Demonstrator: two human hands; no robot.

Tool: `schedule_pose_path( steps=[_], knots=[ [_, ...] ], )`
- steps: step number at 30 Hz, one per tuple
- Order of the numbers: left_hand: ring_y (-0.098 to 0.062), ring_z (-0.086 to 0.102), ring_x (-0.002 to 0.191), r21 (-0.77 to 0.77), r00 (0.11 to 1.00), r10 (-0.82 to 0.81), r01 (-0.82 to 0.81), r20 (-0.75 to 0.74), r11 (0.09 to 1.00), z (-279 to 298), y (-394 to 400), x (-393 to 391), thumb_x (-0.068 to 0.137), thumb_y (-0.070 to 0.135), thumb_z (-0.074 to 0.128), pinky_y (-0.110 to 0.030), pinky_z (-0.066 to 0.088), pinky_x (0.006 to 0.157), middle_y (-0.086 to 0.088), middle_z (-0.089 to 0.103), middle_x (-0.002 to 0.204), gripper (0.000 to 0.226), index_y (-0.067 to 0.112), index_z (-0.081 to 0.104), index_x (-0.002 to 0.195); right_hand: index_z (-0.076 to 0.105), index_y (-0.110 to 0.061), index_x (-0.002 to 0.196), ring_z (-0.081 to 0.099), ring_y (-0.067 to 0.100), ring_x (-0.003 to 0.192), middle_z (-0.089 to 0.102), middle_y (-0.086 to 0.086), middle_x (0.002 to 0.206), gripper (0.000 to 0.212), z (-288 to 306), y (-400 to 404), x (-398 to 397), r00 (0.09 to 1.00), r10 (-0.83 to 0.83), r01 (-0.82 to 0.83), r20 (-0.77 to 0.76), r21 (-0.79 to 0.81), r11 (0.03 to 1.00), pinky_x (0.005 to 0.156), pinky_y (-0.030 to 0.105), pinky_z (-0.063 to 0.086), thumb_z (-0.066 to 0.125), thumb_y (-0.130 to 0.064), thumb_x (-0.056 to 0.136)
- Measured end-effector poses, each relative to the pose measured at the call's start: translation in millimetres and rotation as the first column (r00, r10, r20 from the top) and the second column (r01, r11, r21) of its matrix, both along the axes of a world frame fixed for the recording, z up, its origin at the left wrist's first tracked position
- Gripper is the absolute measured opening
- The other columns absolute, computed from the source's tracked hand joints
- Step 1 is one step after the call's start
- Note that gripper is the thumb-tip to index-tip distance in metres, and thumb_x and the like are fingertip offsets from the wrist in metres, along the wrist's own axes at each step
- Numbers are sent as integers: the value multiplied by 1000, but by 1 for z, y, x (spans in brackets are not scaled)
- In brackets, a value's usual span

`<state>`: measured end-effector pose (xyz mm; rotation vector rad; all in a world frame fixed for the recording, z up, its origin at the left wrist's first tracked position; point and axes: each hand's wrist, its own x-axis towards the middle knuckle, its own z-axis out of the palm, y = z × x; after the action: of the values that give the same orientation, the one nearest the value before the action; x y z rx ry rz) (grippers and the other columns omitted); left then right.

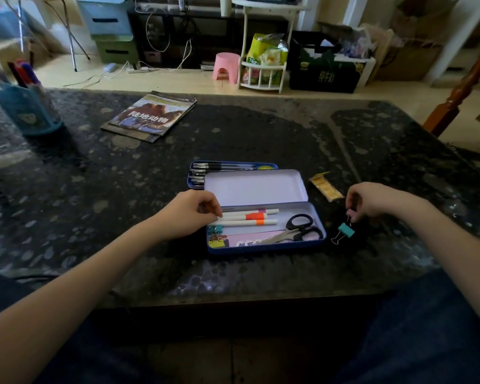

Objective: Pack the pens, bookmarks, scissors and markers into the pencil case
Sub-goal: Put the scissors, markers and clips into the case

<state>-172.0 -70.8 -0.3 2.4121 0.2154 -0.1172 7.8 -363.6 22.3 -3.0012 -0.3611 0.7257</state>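
The left hand rests at the left end of the open blue metal pencil case, its grip pinched on the tips of the white markers with orange and pink bands. Just right of that grip lie black-handled scissors and pink paper bookmarks — all inside the case. Black pens sit in the tray behind. The right hand, over the dark speckled bench, pinches a pink binder clip — a teal binder clip lies just below it.
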Motion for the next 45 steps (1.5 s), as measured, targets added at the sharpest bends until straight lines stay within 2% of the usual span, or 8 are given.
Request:
schedule_pose_path(
  steps=[5, 11, 23, 28, 31, 34, 39, 45],
  knots=[
    [-1, 56, 70, 3, 1000, -6, 6, 3, 1000, 0, 0, 0, 85, 11, 63, -12, 40, 61, 11, 61, 80, 12, 23, 65, 84, 57, -23, 74, 57, 17, 91, 63, 2, 97, 19, -2, 4, 2, 999, 14, -14, 41, -7, 1000, 72, 26, 47, 73, -14, 81],
    [3, 57, 69, -3, 999, -15, 15, 31, 1000, 0, 1, -1, 85, 10, 63, -8, 41, 61, 14, 62, 78, 16, 25, 65, 80, 63, -13, 95, 61, 21, 97, 63, 6, 102, 13, -7, 11, -6, 992, 64, -57, 109, -63, 996, 80, 28, 51, 69, -14, 83],
    [3, 55, 67, 9, 1000, -17, 17, 17, 1000, 0, 0, -1, 85, 11, 63, -9, 39, 58, 13, 60, 77, 14, 24, 65, 82, 54, -22, 76, 57, 15, 84, 58, -1, 90, 20, -11, 8, -7, 955, 244, -233, 167, -78, 969, 72, 27, 50, 71, -13, 79],
    [1, 55, 66, 7, 999, -41, 41, 3, 999, 2, 2, -1, 85, 14, 64, -9, 41, 58, 12, 61, 77, 11, 25, 65, 84, 51, -23, 88, 61, 19, 82, 57, 2, 92, 23, -7, 3, -3, 989, 40, -61, 143, 144, 988, 61, 31, 56, 72, -18, 81],
    [-2, 56, 67, -21, 993, -104, 103, -60, 995, 5, 6, -1, 80, 18, 72, -15, 43, 64, 9, 63, 81, 13, 26, 65, 89, 48, -18, 89, 58, 17, 74, 54, 2, 88, 28, -9, 4, -7, 994, -93, 85, 61, 126, 988, 49, 29, 52, 72, -30, 81],
    [-3, 56, 69, -30, 987, -132, 129, -92, 991, 6, 5, -1, 76, 17, 76, -15, 43, 65, 9, 64, 85, 20, 26, 65, 91, 47, -16, 85, 57, 17, 74, 58, 5, 93, 25, -15, 6, -9, 989, -145, 143, 0, 165, 976, 45, 27, 48, 70, -24, 84],
    [-6, 57, 74, 5, 990, -120, 121, -75, 993, 4, 3, -1, 75, 17, 76, -17, 46, 67, 8, 65, 86, 20, 27, 65, 88, 51, -13, 86, 64, 24, 80, 58, 10, 95, 17, -16, 11, -11, 987, -159, 151, 23, 190, 970, 63, 38, 60, 67, -20, 85],
    [-7, 57, 73, 34, 991, -112, 115, -70, 993, 2, -1, -2, 77, 16, 73, -16, 47, 66, 2, 66, 86, 16, 23, 66, 89, 56, -18, 85, 62, 18, 77, 63, 3, 89, 20, -19, 17, -19, 977, -101, 64, 187, 198, 978, 67, 34, 57, 73, -27, 78]
  ],
)
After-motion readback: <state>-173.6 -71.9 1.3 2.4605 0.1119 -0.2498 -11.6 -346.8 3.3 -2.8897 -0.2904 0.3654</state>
